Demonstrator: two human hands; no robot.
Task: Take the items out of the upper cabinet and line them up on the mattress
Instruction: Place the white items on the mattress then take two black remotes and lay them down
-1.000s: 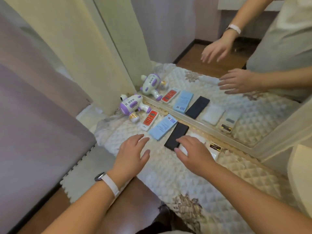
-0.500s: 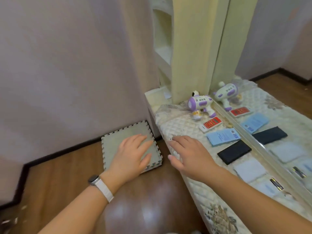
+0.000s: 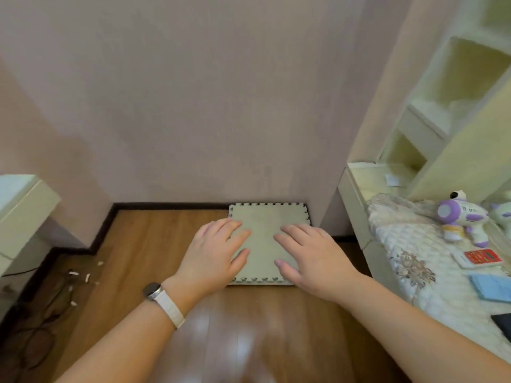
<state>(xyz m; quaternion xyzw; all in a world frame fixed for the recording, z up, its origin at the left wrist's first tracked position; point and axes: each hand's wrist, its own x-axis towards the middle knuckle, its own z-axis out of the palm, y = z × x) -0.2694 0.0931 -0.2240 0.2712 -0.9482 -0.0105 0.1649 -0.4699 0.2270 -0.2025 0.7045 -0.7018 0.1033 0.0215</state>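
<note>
My left hand [image 3: 214,251] and my right hand [image 3: 312,254] are held out side by side above the floor, fingers apart, holding nothing. At the right edge lies the quilted white mattress [image 3: 431,275]. On it rest a purple-and-white toy gun [image 3: 460,215], a red-faced white box [image 3: 479,257], a light blue box [image 3: 493,286] and the corner of a black box [image 3: 503,322], in a row. Both hands are well left of the mattress. The cream cabinet [image 3: 448,106] with open shelves rises behind the mattress at top right.
A grey foam puzzle mat [image 3: 264,239] lies on the wooden floor [image 3: 154,244] against the pink wall, under my hands. A cream piece of furniture [image 3: 22,214] stands at the left, with cables [image 3: 41,313] and small scraps on the floor below it.
The view has swung left, away from the mattress and mirror toward the wall and floor. Both hands have come off the mattress and now hover over the foam mat, still empty.
</note>
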